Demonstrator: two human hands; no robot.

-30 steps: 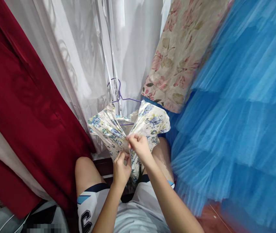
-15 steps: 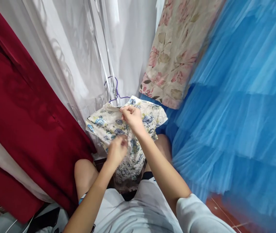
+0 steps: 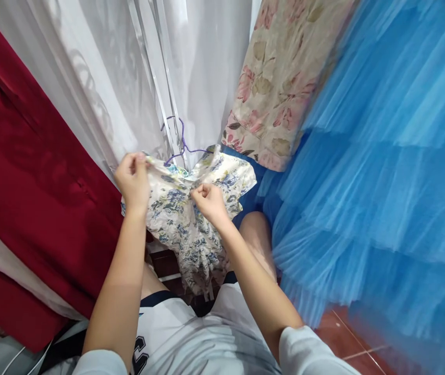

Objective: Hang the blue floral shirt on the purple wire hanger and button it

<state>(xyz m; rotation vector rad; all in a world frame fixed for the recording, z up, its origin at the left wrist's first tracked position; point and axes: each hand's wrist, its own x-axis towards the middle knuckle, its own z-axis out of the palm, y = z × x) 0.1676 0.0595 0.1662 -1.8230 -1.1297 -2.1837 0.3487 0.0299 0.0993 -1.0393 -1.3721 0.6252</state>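
A cream garment with blue and yellow flowers (image 3: 175, 208) hangs on a purple hanger (image 3: 183, 140) in front of my knees. My left hand (image 3: 133, 179) pinches its shoulder on the left side and lifts the cloth there. At the middle of the neckline, the fingers of my right hand (image 3: 209, 200) are closed on the fabric. The hanger's hook and part of its bar show above the neckline; the rest is inside the garment. Below my hands the cloth hangs gathered and wrinkled between my legs.
Dark red cloth (image 3: 42, 172) hangs at the left, with white fabric (image 3: 202, 67) and pale ribbons (image 3: 156, 73) behind the hanger. A pink-flowered cloth (image 3: 269, 88) and a tiered blue tulle skirt (image 3: 382, 156) hang at the right. Red floor tiles (image 3: 351, 333) show below.
My left hand has moved up and left from the garment's front to its left shoulder and grips it. My right hand has come slightly down, still at the neckline. The garment has shifted left.
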